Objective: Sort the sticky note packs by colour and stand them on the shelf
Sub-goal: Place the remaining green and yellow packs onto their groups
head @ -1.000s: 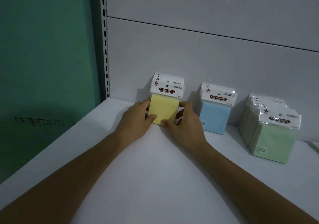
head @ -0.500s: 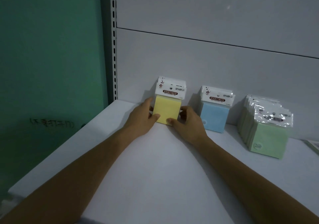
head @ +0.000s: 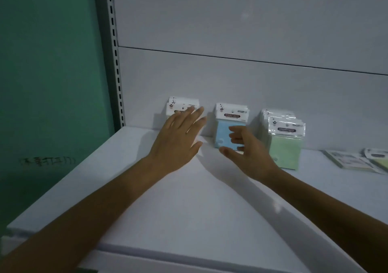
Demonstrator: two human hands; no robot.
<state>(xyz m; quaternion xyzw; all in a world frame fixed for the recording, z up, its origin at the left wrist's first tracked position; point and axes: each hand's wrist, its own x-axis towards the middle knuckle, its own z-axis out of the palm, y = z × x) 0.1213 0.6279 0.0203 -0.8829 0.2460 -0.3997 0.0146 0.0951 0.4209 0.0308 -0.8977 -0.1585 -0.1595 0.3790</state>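
Left hand point(head: 178, 138): fingers straight and spread, covering the front of the leftmost packs point(head: 180, 104); contact unclear
Right hand point(head: 245, 148): loosely curled, holding nothing, before the blue packs point(head: 222, 132)
Shelf point(head: 189, 199): leftmost, blue and green packs point(head: 285, 151) upright along the back edge; loose packs point(head: 352, 161) flat at the right edge

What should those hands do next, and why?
Probably reach the right hand toward the flat packs at the far right of the shelf. It and the left hand hold nothing, the blue packs and green packs already stand, and those lie unsorted.
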